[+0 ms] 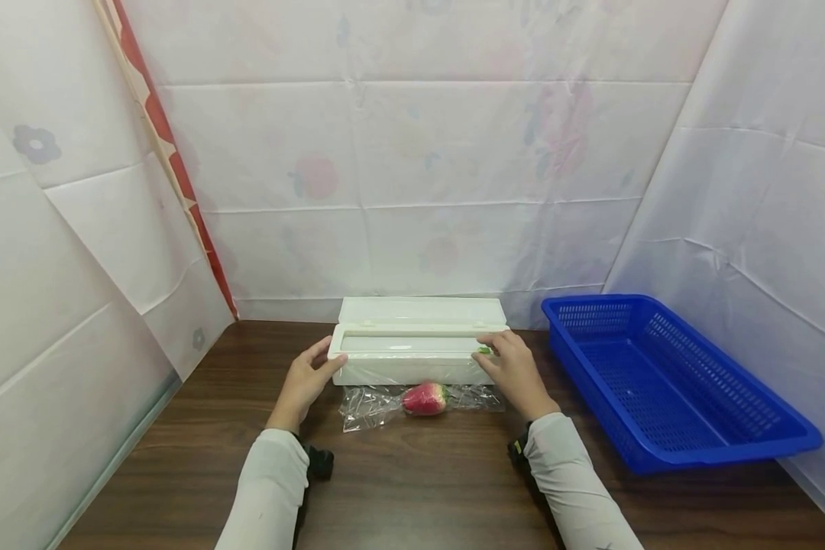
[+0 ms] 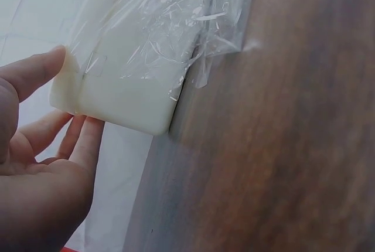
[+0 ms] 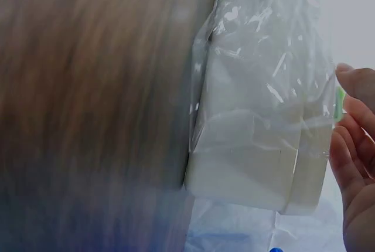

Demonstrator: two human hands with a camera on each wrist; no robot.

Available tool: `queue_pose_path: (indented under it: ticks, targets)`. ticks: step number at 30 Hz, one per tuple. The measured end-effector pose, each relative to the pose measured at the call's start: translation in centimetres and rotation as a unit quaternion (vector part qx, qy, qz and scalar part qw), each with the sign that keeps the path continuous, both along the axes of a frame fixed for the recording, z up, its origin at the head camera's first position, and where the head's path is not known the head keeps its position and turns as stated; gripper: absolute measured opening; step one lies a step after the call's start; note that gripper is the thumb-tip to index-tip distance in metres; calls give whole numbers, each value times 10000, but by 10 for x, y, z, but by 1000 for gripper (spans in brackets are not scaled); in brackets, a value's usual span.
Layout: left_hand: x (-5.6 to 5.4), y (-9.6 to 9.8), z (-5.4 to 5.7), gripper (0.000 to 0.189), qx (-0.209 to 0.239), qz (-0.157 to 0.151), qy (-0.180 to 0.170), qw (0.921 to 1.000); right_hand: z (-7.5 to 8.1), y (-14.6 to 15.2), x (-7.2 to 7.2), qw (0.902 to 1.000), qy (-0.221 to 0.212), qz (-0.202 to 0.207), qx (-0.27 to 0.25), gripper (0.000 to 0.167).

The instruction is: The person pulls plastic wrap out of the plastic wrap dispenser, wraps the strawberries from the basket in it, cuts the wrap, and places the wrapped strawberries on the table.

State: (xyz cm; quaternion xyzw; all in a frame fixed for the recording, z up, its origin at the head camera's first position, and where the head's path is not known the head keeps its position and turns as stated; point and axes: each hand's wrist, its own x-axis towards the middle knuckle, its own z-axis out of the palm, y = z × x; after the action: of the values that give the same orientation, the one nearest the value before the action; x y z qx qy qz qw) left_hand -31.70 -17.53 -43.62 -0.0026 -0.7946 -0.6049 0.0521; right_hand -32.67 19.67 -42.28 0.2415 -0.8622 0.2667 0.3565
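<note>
A white cling film dispenser (image 1: 412,370) stands on the table with its lid (image 1: 422,310) raised at the back. My left hand (image 1: 305,382) grips its left end, thumb on the front top edge and fingers on the end wall. At the right end, my right hand (image 1: 519,374) pinches a small green slide cutter (image 1: 484,350) between thumb and forefinger. Clear cling film (image 2: 217,23) hangs down the dispenser's front onto the table. A red and pale yellow fruit or vegetable (image 1: 424,399) lies in front, wrapped in clear film.
A blue plastic basket (image 1: 674,397) with slotted sides stands to the right of my right hand. The dark wood table (image 1: 412,489) extends towards me. Pale printed sheets (image 1: 419,153) hang behind and at both sides.
</note>
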Motion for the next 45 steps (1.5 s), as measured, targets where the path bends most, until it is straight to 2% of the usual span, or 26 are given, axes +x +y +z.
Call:
queue_pose_path:
  ticks: [6,22,32,45]
  targets:
    - [0,0,0,76,41,3,-10,10000,-2,1,-2,9998,-60,-178,53,27]
    - [1,0,0,75,-24,29,-41,10000,-1,2,-1,9996,180,-80,213,23]
    - [1,1,1,74,-33,-9,-12,10000,0,2,0,9998,-13,30,185,20]
    - [1,1,1,74,59,-38,-16,10000,4,4,-2,9987,-23,191,479,21]
